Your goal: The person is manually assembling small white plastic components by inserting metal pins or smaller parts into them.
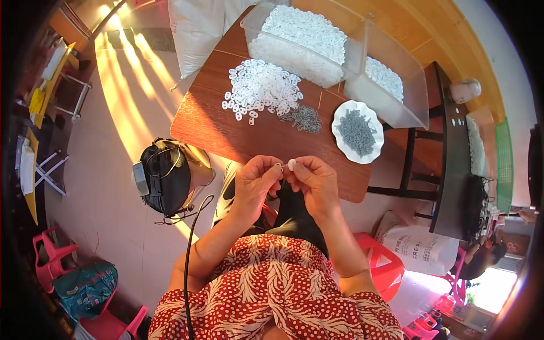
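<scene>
My two hands meet above the near edge of the brown table (215, 122). My right hand (315, 184) pinches a small white plastic piece (292, 164) between thumb and finger. Close beside it, my left hand (255, 187) is closed in a pinch on something tiny that I cannot make out. A loose heap of small white plastic pieces with holes (263, 88) lies on the table beyond my hands. Next to that heap is a small pile of thin grey metal pieces (304, 119). More of these grey pieces fill a white scalloped plate (341, 140) on the right.
Clear plastic bins (365, 45) with white pieces stand at the table's far side. A black bag (164, 175) is left of my knees, near a hanging black cable (190, 243). A red stool (381, 266) and a white sack (416, 243) stand at my right.
</scene>
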Demonstrator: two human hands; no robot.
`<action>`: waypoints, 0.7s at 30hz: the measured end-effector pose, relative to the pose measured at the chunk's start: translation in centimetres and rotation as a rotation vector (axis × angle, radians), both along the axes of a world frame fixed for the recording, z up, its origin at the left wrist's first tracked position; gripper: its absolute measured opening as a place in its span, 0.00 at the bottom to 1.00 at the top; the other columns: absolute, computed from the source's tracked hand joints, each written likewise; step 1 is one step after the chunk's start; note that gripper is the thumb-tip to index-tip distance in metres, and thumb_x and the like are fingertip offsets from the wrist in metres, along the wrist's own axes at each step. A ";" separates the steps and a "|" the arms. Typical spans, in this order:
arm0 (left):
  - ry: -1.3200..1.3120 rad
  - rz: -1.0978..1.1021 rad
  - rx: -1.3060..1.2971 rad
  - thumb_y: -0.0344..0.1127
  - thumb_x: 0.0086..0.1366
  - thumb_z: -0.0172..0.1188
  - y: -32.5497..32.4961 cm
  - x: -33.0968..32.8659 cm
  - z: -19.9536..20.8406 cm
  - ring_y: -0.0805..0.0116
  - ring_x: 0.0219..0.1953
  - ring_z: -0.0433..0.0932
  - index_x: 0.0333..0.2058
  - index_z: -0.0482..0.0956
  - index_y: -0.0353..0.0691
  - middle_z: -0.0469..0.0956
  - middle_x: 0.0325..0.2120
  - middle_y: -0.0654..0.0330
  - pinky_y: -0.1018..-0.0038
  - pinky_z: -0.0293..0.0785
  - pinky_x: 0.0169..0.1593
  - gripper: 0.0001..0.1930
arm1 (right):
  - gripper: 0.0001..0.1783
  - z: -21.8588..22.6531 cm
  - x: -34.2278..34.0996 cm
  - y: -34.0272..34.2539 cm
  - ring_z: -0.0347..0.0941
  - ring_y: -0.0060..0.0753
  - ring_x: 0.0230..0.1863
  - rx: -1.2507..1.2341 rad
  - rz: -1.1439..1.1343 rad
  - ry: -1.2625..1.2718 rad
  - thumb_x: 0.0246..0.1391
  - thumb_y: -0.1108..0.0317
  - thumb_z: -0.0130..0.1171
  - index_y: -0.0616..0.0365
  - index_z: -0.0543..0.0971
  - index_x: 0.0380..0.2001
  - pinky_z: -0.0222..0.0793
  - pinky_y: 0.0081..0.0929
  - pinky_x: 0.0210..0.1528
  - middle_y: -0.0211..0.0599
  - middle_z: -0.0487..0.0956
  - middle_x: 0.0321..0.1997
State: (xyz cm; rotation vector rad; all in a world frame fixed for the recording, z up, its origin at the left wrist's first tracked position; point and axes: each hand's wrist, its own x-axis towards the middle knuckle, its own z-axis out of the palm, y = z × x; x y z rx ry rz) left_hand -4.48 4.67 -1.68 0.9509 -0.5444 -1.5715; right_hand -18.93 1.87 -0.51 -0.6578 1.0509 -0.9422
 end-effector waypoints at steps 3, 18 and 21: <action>-0.039 -0.035 0.008 0.31 0.62 0.54 0.8 -0.7 1.1 0.84 0.22 0.67 0.35 0.73 0.35 0.75 0.25 0.65 0.87 0.64 0.23 0.06 | 0.07 0.5 -0.5 0.7 0.71 0.21 0.26 -0.059 -0.022 -0.026 0.52 0.73 0.57 0.64 0.75 0.34 0.64 0.16 0.26 0.34 0.77 0.28; -0.019 0.050 -0.031 0.29 0.61 0.54 1.4 1.0 2.9 0.85 0.19 0.67 0.34 0.73 0.34 0.73 0.22 0.67 0.88 0.62 0.21 0.05 | 0.10 3.1 2.0 1.0 0.69 0.19 0.25 -0.075 -0.027 0.068 0.52 0.72 0.56 0.66 0.76 0.37 0.63 0.13 0.26 0.33 0.77 0.27; -0.065 0.065 -0.032 0.29 0.60 0.54 1.1 1.7 2.7 0.86 0.19 0.66 0.33 0.73 0.34 0.72 0.21 0.68 0.89 0.61 0.20 0.05 | 0.10 3.3 2.7 1.0 0.69 0.19 0.24 -0.084 -0.019 0.084 0.52 0.73 0.57 0.66 0.76 0.37 0.63 0.13 0.26 0.34 0.77 0.27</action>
